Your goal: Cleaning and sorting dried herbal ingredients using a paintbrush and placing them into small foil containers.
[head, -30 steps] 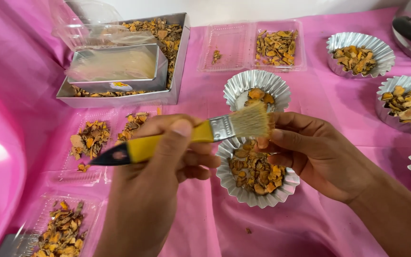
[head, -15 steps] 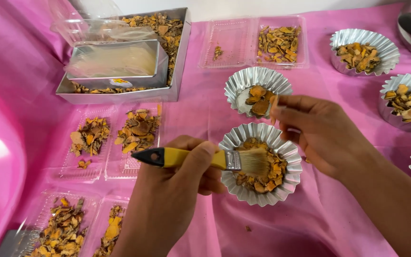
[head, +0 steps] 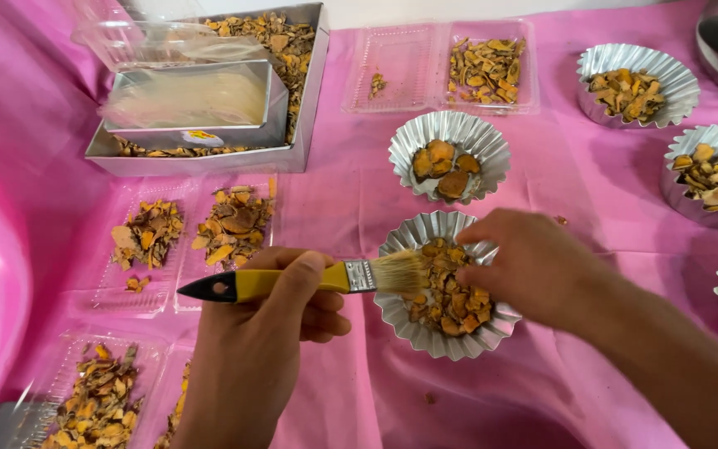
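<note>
- Gripping a paintbrush [head: 317, 278] with a yellow and black handle, the left hand [head: 259, 349] has its fingers wrapped tight around the handle, thumb on top.
- The brush lies nearly level, black tip to the left, pale bristles to the right, reaching over the left rim of a fluted foil cup [head: 446, 287].
- That cup sits on the pink cloth [head: 351, 199] at the middle of the view and holds dried orange-brown slices [head: 446, 291]; the bristles touch them.
- The right hand [head: 538, 266] rests over the cup's right side, fingers curled down onto its rim and contents; whether it pinches a slice cannot be told.
- Just behind stands a second foil cup [head: 449, 156] with a few larger slices.
- More filled foil cups [head: 637, 83] line the right edge.
- A metal tray [head: 309, 91] at the upper left holds loose slices and a smaller metal box [head: 193, 104].
- Clear plastic trays [head: 442, 58] with slices lie behind and to the left of the hands.
</note>
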